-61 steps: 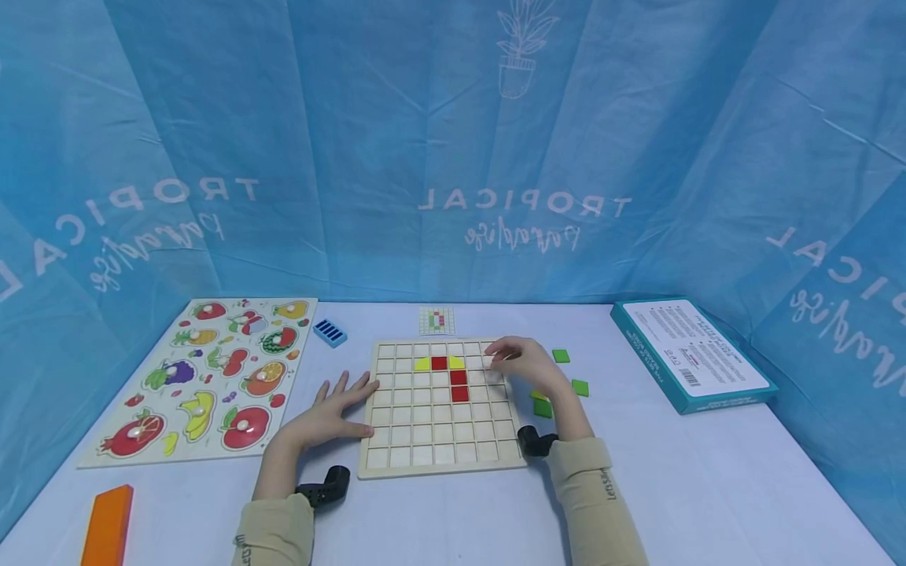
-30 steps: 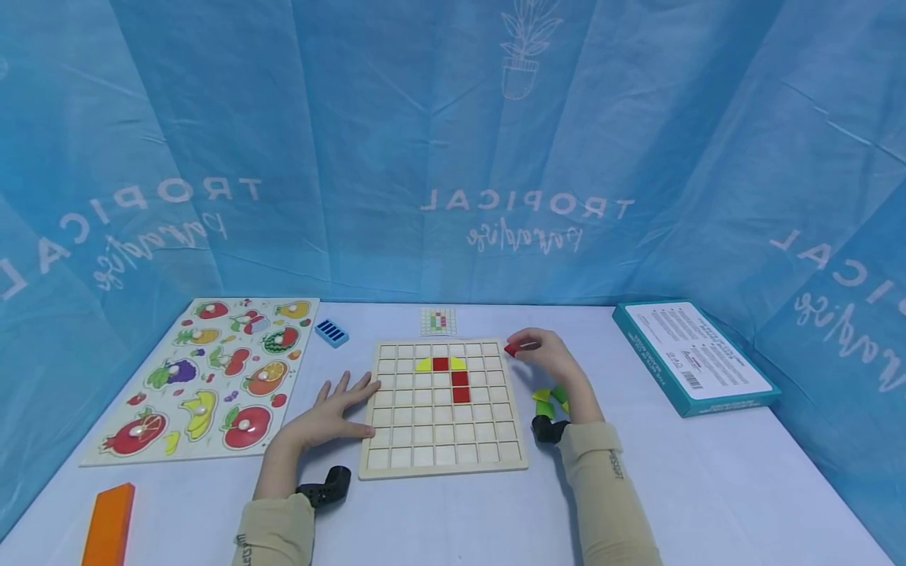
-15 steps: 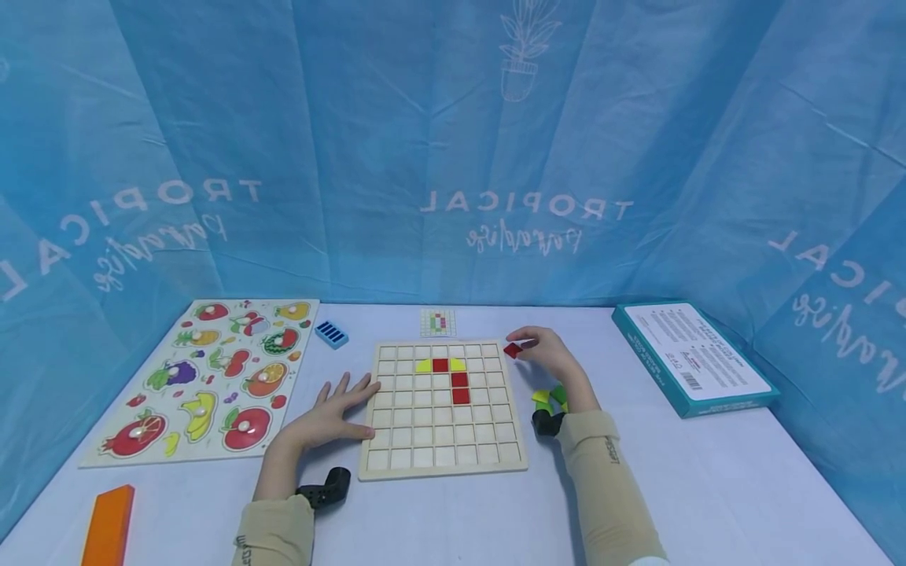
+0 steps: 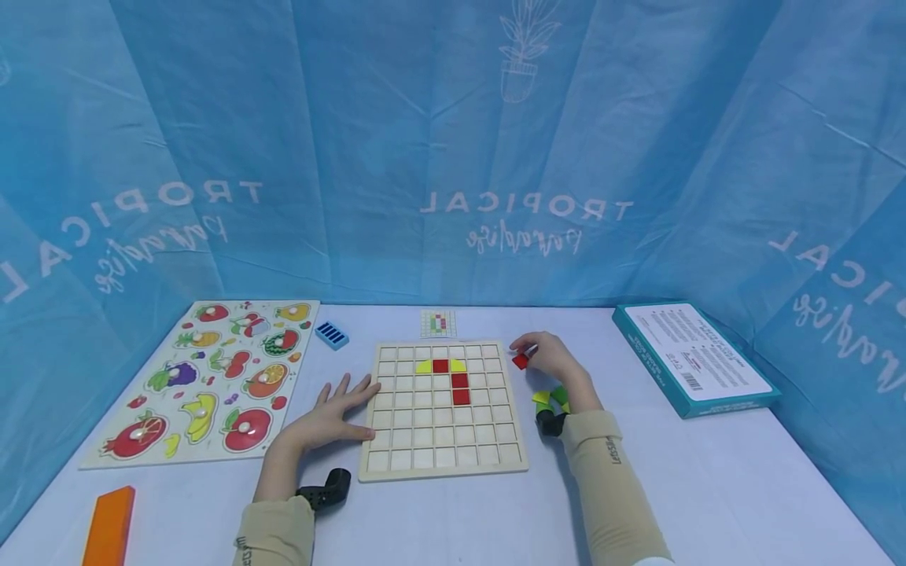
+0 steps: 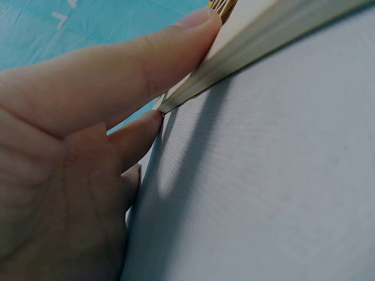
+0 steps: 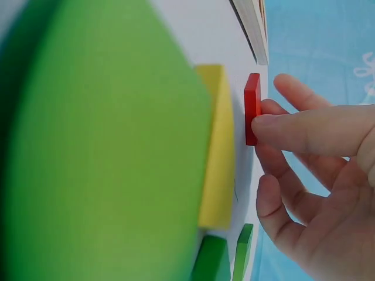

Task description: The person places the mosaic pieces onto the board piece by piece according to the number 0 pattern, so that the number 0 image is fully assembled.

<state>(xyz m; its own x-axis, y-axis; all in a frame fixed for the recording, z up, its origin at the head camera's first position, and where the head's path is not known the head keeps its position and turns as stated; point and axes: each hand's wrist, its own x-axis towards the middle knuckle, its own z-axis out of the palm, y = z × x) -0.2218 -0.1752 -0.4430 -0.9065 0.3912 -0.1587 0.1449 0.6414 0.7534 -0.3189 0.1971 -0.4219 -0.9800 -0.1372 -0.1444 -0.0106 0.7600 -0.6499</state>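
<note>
Fingers of the right hand [image 4: 555,358] pinch a red square tile [image 4: 520,361], drawn slightly nearer, just outside a pale wooden grid board [image 4: 443,456]; splayed left hand [image 4: 322,421] touches its edge.

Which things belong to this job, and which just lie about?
Seemingly in use:
wooden grid board
placed tiles
red tile in right hand
loose green tiles
loose yellow tile
pattern card

Probably lying about:
fruit peg puzzle
orange block
blue slotted piece
teal box

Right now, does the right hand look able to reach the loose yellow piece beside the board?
Probably yes: the yellow piece lies near the right hand, its top in view, though the fingers may first need to release the held red tile.
</note>
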